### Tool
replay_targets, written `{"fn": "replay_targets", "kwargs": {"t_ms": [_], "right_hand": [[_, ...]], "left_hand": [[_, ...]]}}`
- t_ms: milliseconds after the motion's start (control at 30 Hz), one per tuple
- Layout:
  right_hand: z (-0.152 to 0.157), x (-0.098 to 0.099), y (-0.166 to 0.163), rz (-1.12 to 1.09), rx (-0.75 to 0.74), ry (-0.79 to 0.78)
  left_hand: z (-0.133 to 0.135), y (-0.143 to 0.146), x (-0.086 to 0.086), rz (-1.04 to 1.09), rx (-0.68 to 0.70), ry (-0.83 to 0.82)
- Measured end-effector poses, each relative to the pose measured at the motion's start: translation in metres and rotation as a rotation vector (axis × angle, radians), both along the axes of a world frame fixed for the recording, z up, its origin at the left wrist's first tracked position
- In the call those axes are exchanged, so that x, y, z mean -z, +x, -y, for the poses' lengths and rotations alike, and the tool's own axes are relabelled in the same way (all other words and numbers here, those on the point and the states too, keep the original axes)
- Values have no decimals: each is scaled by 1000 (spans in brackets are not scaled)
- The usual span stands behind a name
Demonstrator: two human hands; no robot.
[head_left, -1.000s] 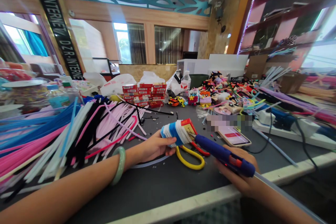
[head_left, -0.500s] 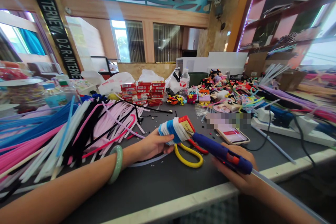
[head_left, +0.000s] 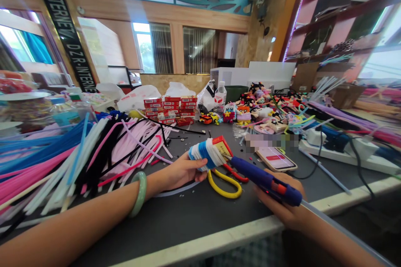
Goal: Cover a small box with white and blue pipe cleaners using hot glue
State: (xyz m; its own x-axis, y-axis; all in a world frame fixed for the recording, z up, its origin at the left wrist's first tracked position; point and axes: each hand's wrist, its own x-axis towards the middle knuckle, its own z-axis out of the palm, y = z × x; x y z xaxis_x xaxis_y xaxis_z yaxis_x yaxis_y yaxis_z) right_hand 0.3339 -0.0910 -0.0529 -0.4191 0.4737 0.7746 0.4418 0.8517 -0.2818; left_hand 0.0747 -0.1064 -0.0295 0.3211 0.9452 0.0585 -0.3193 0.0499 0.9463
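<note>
My left hand [head_left: 178, 171], with a pale green bangle [head_left: 139, 193] on its wrist, is closed around a small red and yellow box [head_left: 223, 146] wrapped in white and blue pipe cleaners [head_left: 203, 153]. My right hand [head_left: 282, 207] grips a blue glue gun [head_left: 266, 180] with a red trigger. The gun's nozzle touches the box's wrapped right side. Yellow-handled scissors [head_left: 224, 181] lie on the dark table [head_left: 194, 221] just below the box.
A big heap of pink, blue, black and white pipe cleaners [head_left: 72, 154] covers the left of the table. A phone [head_left: 275, 159] lies right of the box. Stacked red boxes [head_left: 171, 110], small plush figures [head_left: 250, 112], a water bottle [head_left: 221, 94] and cables [head_left: 338, 150] fill the back and right.
The box and the glue gun have shifted slightly left and up in view as the camera moved. Both hands keep their grips, with the nozzle still at the box.
</note>
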Motion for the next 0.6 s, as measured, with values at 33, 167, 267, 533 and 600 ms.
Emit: {"fn": "replay_targets", "kwargs": {"t_ms": [33, 167, 267, 533, 600], "right_hand": [[0, 0, 0, 5, -6, -3], [-2, 0, 2, 18, -29, -11], [-3, 2, 2, 0, -34, 1], [-4, 3, 2, -4, -70, 71], [-4, 3, 3, -2, -63, 85]], "left_hand": [[0, 0, 0, 2, 5, 4], [-2, -1, 1, 13, 14, 17], [-2, 0, 0, 16, 9, 7], [0, 1, -1, 16, 16, 28], [2, 1, 0, 10, 11, 31]]}}
